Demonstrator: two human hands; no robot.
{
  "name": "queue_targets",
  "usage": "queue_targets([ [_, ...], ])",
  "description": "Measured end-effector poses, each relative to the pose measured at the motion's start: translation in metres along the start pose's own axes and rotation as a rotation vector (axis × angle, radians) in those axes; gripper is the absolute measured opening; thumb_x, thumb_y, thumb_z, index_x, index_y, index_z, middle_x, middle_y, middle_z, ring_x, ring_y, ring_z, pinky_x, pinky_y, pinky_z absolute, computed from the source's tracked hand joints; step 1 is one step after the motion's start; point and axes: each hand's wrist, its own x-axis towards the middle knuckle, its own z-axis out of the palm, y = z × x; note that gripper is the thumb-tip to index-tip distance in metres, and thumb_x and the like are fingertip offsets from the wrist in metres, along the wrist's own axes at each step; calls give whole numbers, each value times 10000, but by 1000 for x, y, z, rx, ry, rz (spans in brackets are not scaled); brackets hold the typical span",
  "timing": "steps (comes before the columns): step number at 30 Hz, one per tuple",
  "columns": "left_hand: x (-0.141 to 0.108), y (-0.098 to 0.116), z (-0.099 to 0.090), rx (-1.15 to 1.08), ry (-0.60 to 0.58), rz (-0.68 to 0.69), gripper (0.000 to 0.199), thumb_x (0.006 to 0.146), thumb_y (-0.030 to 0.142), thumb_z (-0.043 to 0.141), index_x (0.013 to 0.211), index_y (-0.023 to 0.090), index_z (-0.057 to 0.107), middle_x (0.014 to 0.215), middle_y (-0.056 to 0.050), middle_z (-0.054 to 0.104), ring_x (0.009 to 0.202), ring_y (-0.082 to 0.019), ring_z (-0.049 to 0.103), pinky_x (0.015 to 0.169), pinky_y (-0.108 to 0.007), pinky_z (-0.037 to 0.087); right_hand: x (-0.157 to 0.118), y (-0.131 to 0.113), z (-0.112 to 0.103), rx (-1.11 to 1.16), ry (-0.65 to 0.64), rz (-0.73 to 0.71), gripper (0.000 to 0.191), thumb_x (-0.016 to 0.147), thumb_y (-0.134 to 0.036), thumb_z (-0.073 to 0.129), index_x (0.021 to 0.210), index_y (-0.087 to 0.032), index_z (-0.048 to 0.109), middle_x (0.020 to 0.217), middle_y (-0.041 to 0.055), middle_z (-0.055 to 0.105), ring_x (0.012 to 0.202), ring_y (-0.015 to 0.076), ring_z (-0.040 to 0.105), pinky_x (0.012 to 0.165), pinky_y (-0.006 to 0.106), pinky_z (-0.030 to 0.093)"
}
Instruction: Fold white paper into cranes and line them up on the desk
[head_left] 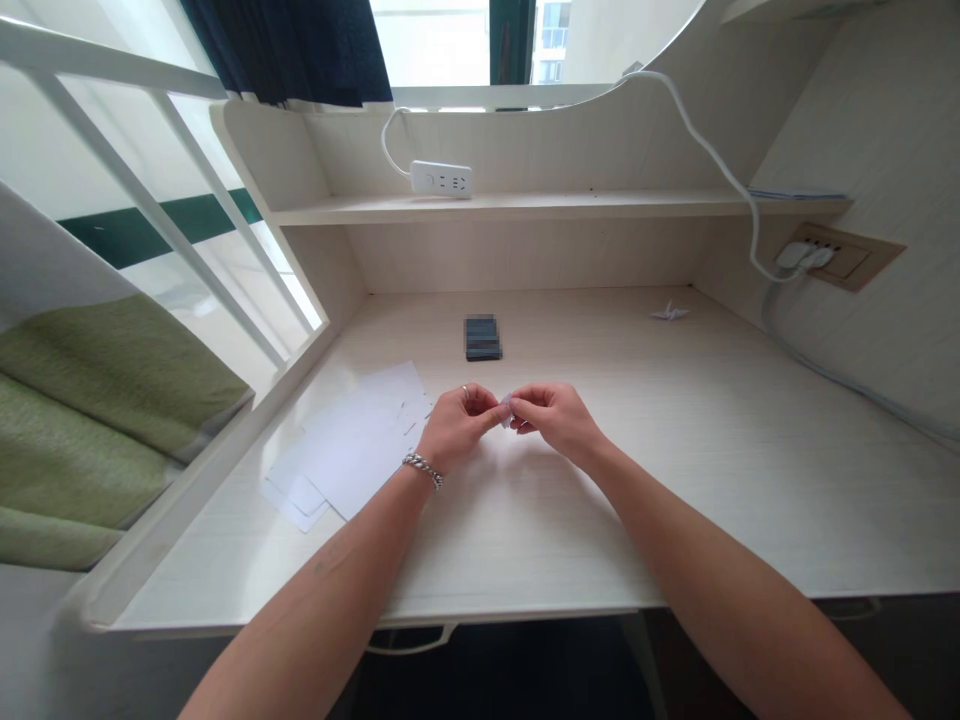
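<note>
Both hands meet above the middle of the desk, pinching a small folded piece of white paper (506, 410) between them. My left hand (461, 422), with a ring and a chain bracelet, grips its left side between thumb and fingers. On its right side, my right hand (553, 415) holds it with closed fingers. The fingers cover much of the piece, so its exact shape is hidden. White paper sheets (356, 440) lie overlapping left of my left hand, with several small dark marks or bits near their right edge.
A dark, blurred rectangular object (482, 338) lies beyond the hands. A small folded white paper figure (670, 312) sits at the back right. The shelf (540, 207) holds a white power strip (441, 179). A white cable (705, 135) hangs to the wall socket (847, 257).
</note>
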Motion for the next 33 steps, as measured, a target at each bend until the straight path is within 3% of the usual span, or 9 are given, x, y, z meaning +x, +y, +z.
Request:
queue_targets([
  [3, -1, 3, 2, -20, -59, -29, 333, 664, 445, 797, 721, 153, 648, 677, -38, 657, 605, -133, 584, 565, -257, 471, -1, 1, 2, -63, 36, -48, 209, 743, -336, 672, 777, -138, 728, 679, 43, 679, 639, 146, 622, 626, 295, 545],
  [8, -1, 2, 5, -79, -22, -57, 333, 737, 466, 730, 736, 146, 634, 689, -49, 660, 613, -135, 603, 609, -287, 519, -1, 4, 4, -93, 43, -70, 204, 761, -337, 650, 763, -143, 711, 701, 43, 683, 648, 146, 621, 614, 290, 547],
  [13, 0, 7, 9, -241, 48, -195, 201, 777, 309, 690, 743, 135, 596, 689, -66, 674, 659, -155, 655, 639, -300, 557, 3, 4, 4, 10, 102, -10, 188, 754, -328, 652, 779, -142, 674, 694, 31, 666, 666, 149, 639, 606, 281, 552],
  [17, 0, 12, 8, -328, 117, -260, 171, 718, 171, 696, 772, 152, 535, 639, -39, 665, 631, -155, 666, 623, -295, 565, 4, 6, 4, 1, 117, -10, 184, 769, -327, 631, 805, -148, 650, 722, 32, 667, 686, 154, 643, 591, 272, 539],
  [20, -1, 11, 6, -284, 128, -248, 266, 667, 141, 731, 836, 163, 526, 622, -11, 651, 579, -140, 642, 574, -272, 550, 2, 8, 4, -99, 52, -62, 170, 789, -312, 603, 815, -151, 650, 755, 39, 671, 710, 156, 635, 620, 282, 536],
  [23, -1, 8, 5, -206, 53, -232, 258, 669, 193, 758, 851, 137, 583, 672, -33, 661, 573, -122, 623, 560, -254, 540, 1, 9, 5, -145, 6, -86, 167, 802, -307, 583, 820, -154, 647, 773, 41, 669, 728, 158, 631, 643, 291, 535],
  [29, -1, 5, 5, -206, 100, -133, 249, 690, 257, 764, 828, 128, 601, 702, -49, 677, 637, -148, 658, 631, -299, 571, 5, 6, 5, 19, 86, 27, 123, 780, -288, 575, 786, -167, 586, 727, 21, 641, 697, 159, 639, 602, 283, 534],
  [33, -1, 0, 5, -41, 83, -13, 247, 723, 305, 738, 863, 142, 618, 728, -52, 696, 646, -162, 670, 635, -303, 562, 6, 9, 1, -109, 109, 7, 108, 767, -277, 587, 814, -181, 572, 736, 21, 653, 696, 172, 651, 597, 288, 517],
])
